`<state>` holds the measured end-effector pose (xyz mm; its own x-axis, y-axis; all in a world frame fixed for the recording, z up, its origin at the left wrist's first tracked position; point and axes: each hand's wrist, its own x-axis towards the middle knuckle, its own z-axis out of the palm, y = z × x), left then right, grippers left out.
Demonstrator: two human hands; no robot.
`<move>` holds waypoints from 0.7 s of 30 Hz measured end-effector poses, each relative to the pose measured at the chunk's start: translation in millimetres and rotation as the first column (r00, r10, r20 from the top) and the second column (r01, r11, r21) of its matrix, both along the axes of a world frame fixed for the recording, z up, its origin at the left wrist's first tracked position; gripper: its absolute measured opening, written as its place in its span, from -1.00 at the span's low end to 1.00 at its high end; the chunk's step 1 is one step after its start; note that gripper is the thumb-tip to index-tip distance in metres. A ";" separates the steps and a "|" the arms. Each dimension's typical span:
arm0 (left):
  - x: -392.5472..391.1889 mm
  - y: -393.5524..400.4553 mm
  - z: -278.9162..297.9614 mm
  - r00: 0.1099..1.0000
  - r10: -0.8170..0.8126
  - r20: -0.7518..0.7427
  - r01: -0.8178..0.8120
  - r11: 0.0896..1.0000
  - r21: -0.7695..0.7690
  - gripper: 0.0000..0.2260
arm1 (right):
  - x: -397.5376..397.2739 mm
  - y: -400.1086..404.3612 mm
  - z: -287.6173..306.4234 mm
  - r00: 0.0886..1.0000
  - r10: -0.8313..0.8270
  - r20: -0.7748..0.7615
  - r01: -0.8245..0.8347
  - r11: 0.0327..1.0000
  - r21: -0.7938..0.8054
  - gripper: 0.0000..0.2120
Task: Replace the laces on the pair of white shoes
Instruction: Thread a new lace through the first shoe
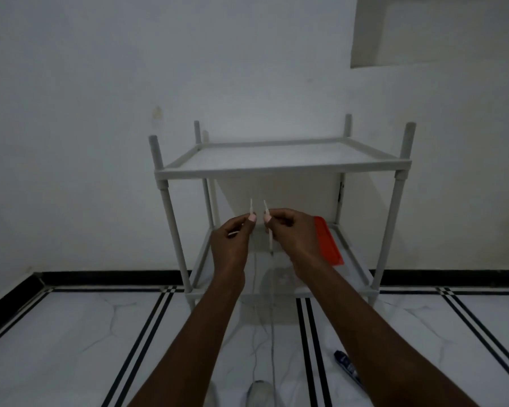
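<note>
Both ends of a white lace [272, 289] are held up in front of the grey shelf rack [279, 168], one tip pinched in the grip of the left hand [232, 239] and the other in the grip of the right hand [288, 230], each grip clamped on the lace. The tips are kept level and just apart, probably so that the two lengths can be evened. The strands are let down to a white shoe [259, 390] on the floor at the bottom edge of the view; a second shoe [213, 393] is barely seen beside it. An orange item [329, 245] is left on the lower shelf, near the right wrist, and a blue tube [347, 367] lies on the floor. Open room is offered above and towards the body.
</note>
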<state>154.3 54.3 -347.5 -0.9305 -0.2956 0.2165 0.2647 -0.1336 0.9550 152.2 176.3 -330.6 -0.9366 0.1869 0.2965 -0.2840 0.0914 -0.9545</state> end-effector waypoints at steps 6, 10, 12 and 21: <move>20.3 -8.4 -142.1 0.989 0.034 0.145 -0.012 0.989 -0.148 -0.90 | 19.4 22.0 -134.7 0.995 0.050 0.090 -0.066 0.980 0.186 -0.87; 41.1 -17.3 -251.4 0.931 0.063 0.359 -0.005 0.987 -0.160 -0.95 | 39.3 26.7 -233.0 0.966 0.094 0.242 -0.146 0.967 0.208 -0.89; 51.3 -18.6 -294.2 0.892 0.088 0.443 -0.012 0.985 -0.173 -0.88 | 46.9 28.5 -277.0 0.941 0.135 0.309 -0.203 0.958 0.201 -0.92; 117.0 -15.0 -383.6 0.780 0.309 0.544 -0.021 0.882 -0.470 -0.67 | 80.5 29.6 -383.4 0.871 0.203 0.446 -0.375 0.864 0.337 -0.95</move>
<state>271.3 39.3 -731.2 -0.8550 -0.4710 -0.2170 -0.3880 0.3032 0.8704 232.7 205.9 -714.0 -0.9801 -0.1659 -0.1093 0.0208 0.4613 -0.8870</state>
